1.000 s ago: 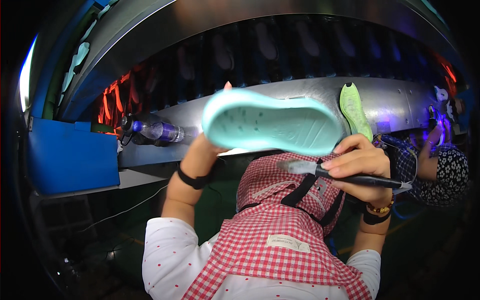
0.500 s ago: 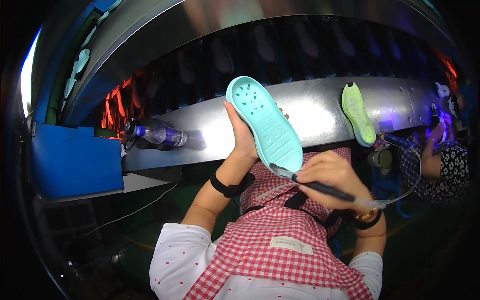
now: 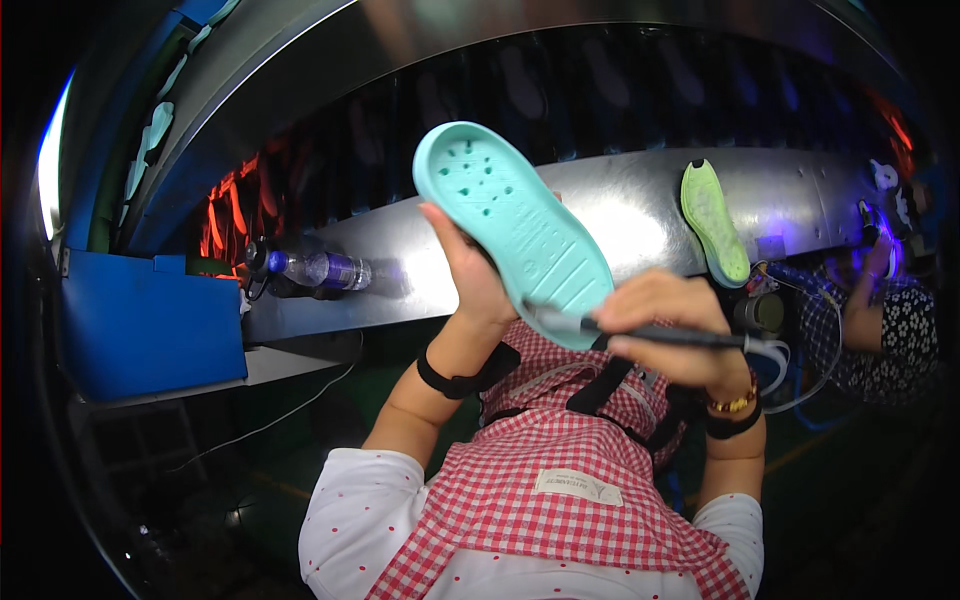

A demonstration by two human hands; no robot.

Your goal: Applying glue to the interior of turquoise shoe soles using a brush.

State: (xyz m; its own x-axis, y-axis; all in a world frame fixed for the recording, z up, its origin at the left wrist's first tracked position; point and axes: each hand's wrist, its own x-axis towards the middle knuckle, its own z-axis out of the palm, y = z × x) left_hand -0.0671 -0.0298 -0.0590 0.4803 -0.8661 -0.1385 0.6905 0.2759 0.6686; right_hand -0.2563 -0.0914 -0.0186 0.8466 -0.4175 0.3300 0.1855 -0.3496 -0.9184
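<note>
A turquoise shoe sole (image 3: 530, 235) with small holes at its far end and grooves toward its near end is tilted in front of me. My left hand (image 3: 470, 275) grips it from beneath along its left edge. In my right hand (image 3: 675, 325) is a black-handled brush (image 3: 680, 336), with a thin hose trailing from its back end. The brush's tip, blurred by motion, lies over the near end of the sole. Both hands are above the near edge of the metal bench (image 3: 420, 230).
A light green sole (image 3: 715, 220) lies on the bench to the right. Plastic bottles (image 3: 320, 270) lie at its left. A blue box (image 3: 150, 325) stands far left. Dark sole shapes (image 3: 520, 85) line the machine behind. At the right edge a co-worker's arm (image 3: 860, 300) shows.
The sole has moved up and left and turned a little. My right hand has swung the brush more level, and its tip has shifted left across the near end.
</note>
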